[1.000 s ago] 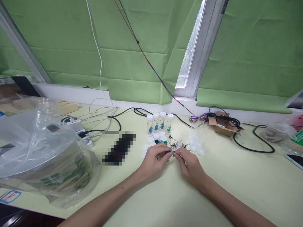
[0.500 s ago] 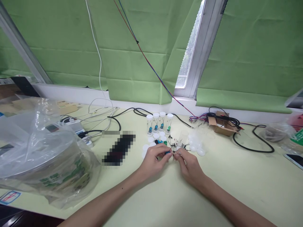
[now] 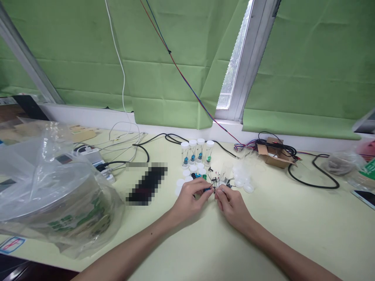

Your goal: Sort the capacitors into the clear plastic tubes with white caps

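Note:
My left hand point(image 3: 191, 198) pinches a small blue part point(image 3: 207, 189) between thumb and fingertips. Close beside it, my right hand point(image 3: 236, 206) has thumb and fingers pressed together on something thin that I cannot make out. Small dark parts with thin metal stems point(image 3: 215, 180) lie scattered just beyond the fingertips. Several clear vials point(image 3: 192, 153) with white lids stand upright in a row behind, holding blue or green pieces and thin rods. White caps point(image 3: 180, 183) and loose black, blue and green pieces point(image 3: 198, 176) lie in front of them.
To the right of the parts lie more white caps point(image 3: 248, 187) and clear tubes point(image 3: 226, 169). A plastic-wrapped tub point(image 3: 67, 207) takes up the left side. At the back are a small cardboard box point(image 3: 274, 158) and black cables point(image 3: 315, 186). A phone point(image 3: 364, 198) lies far right.
My right hand has shifted slightly to the right, so the fingertips of both hands are a little further apart. My left hand has hardly moved and keeps the blue part.

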`<state>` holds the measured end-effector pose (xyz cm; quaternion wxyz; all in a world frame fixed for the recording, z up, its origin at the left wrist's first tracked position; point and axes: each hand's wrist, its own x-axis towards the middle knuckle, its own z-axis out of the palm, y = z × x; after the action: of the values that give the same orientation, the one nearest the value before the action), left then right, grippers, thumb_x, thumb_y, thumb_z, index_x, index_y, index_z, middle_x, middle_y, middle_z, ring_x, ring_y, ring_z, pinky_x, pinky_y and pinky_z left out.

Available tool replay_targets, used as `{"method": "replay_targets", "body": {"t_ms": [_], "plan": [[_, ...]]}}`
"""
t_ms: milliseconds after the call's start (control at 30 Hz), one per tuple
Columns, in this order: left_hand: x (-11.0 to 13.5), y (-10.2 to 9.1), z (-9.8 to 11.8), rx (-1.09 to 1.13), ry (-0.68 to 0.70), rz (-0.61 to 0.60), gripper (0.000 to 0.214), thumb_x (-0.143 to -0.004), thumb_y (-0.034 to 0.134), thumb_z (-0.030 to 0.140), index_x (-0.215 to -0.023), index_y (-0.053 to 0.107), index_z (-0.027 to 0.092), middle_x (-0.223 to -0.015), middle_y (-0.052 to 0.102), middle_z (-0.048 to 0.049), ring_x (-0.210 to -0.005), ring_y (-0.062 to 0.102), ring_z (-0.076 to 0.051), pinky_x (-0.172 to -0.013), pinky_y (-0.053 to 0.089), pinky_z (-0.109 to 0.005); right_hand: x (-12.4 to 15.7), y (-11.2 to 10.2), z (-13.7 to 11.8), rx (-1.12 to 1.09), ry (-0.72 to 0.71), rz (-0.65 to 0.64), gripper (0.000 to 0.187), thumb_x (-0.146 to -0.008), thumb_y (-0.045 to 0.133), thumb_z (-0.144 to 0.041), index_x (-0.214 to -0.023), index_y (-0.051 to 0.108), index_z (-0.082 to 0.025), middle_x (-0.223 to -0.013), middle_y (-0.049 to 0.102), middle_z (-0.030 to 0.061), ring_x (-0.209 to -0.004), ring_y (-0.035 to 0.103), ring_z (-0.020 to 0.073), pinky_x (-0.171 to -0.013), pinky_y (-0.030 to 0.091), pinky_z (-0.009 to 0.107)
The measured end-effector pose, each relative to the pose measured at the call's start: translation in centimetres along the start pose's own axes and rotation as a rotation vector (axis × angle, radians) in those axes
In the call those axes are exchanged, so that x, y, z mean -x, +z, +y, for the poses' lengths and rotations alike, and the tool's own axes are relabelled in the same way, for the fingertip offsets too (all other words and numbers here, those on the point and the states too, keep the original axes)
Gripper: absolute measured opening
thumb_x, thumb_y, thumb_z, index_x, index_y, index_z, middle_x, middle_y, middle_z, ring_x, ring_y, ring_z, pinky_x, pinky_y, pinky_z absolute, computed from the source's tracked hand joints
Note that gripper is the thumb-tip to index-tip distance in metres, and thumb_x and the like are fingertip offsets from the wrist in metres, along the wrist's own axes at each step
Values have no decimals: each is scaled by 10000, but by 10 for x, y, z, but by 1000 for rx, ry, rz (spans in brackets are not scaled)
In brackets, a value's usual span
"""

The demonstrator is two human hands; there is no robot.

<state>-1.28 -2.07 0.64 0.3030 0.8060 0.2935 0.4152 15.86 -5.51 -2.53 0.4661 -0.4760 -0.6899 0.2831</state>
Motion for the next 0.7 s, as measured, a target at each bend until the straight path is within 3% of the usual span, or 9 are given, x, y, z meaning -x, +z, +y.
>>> {"method": "replay_targets", "body": {"t_ms": [167, 300, 467, 700], "plan": [[-1, 0, -1, 9, -28, 4, 223, -914, 545, 252, -775, 699, 172, -772, 629, -51, -726, 557, -154, -607, 409, -243, -1, 2, 1, -168, 120, -33, 373, -984, 388, -453, -717, 473, -208, -466, 343, -82, -396, 287, 96, -395, 226, 234], [-2, 0, 0, 99, -117, 20, 255, -899, 568, 310, -718, 676, 165, -759, 608, -44, -681, 542, -138, -580, 411, -234, -1, 3, -1, -164, 101, -9, 350, -983, 411, -445, -740, 490, -205, -466, 370, -81, -393, 320, 94, -405, 271, 234], [-7, -3, -1, 325, -250, 33, 307, -874, 594, 413, -727, 651, 149, -649, 571, -15, -528, 507, -106, -526, 411, -239, -1, -1, -5, -38, -43, 78, 225, -974, 458, -376, -898, 554, -187, -616, 532, -24, -502, 482, 117, -483, 399, 237], [-9, -7, -9, 467, -351, 8, 302, -848, 633, 434, -798, 647, 136, -555, 586, -12, -468, 490, -101, -524, 412, -254, -2, -5, 8, 266, -359, 195, 142, -962, 499, -263, -1035, 591, -184, -755, 639, 30, -586, 551, 142, -555, 457, 258]]}}
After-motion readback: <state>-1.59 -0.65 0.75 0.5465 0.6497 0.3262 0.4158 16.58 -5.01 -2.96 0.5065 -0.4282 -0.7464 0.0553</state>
